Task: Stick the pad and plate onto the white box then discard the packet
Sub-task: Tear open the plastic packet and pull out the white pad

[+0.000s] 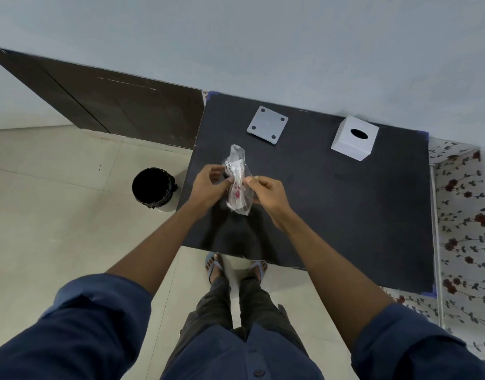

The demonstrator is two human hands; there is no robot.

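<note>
A clear plastic packet (237, 182) with red print hangs above the black table (332, 215), held between both hands. My left hand (208, 185) pinches its left side and my right hand (266, 192) pinches its right edge. What lies inside the packet is hard to make out. A white box (354, 137) with a dark oval hole on top stands at the table's back right. A flat white square piece (267, 124) with a dark dot near each corner lies at the back middle, away from both hands.
A black-lined bin (153, 189) stands on the tiled floor just left of the table. A dark wooden panel (112, 105) leans along the wall at the left. A floral cloth surface (461, 215) borders the table on the right. My feet are at the table's near edge.
</note>
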